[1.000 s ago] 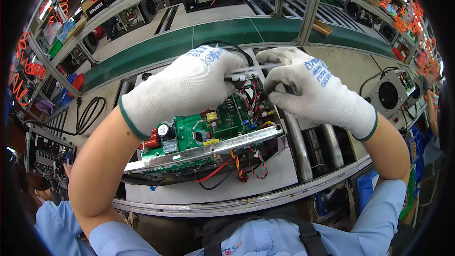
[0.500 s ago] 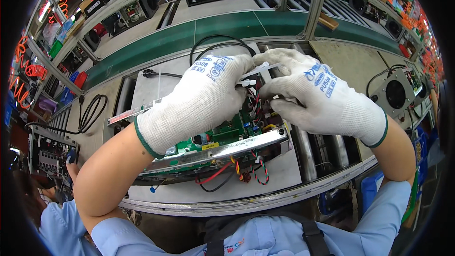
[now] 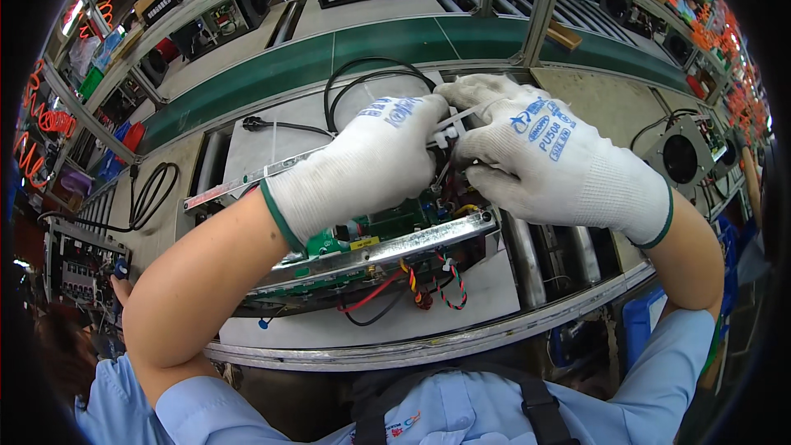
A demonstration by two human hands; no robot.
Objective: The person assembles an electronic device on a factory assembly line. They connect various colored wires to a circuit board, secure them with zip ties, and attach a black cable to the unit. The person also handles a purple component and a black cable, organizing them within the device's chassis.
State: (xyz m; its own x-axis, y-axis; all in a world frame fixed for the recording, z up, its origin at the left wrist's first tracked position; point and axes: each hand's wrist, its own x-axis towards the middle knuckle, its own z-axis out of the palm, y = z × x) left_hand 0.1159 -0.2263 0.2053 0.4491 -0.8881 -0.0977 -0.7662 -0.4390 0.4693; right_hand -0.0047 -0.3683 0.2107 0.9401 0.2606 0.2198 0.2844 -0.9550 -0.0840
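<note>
Fingers of both gloved hands curl inward above an open electronic unit; those of the left hand (image 3: pixel 367 155) and the right hand (image 3: pixel 564 156) grasp a thin white plastic strip (image 3: pixel 467 116) stretched between them, though which fingertips bear on it I cannot tell. A small white connector (image 3: pixel 446 137) and a bunch of wires sit just under it, near the right end of the green circuit board (image 3: pixel 394 224), which lies behind a bare metal rail (image 3: pixel 387 254).

Blue printing, letters and a round emblem, covers the back of each white glove, blurred on the left. A small yellow label (image 3: pixel 363 242) marks the board's edge behind the rail, and a red and blue logo (image 3: pixel 405 426) shows on the light blue shirt (image 3: pixel 461 412).

Beneath the unit is a pale sheet (image 3: pixel 486 287), with steel rollers (image 3: pixel 526 264) to its right. A green belt (image 3: pixel 379 49) runs beyond the bench, past an aluminium upright (image 3: pixel 545 8). Black cable (image 3: pixel 154 198) lies coiled at left, a fan unit (image 3: pixel 682 156) stands at right, and orange coiled hoses (image 3: pixel 56 120) hang at the far left. At lower left, a co-worker's hand (image 3: pixel 121 290) is near another chassis (image 3: pixel 76 268).
</note>
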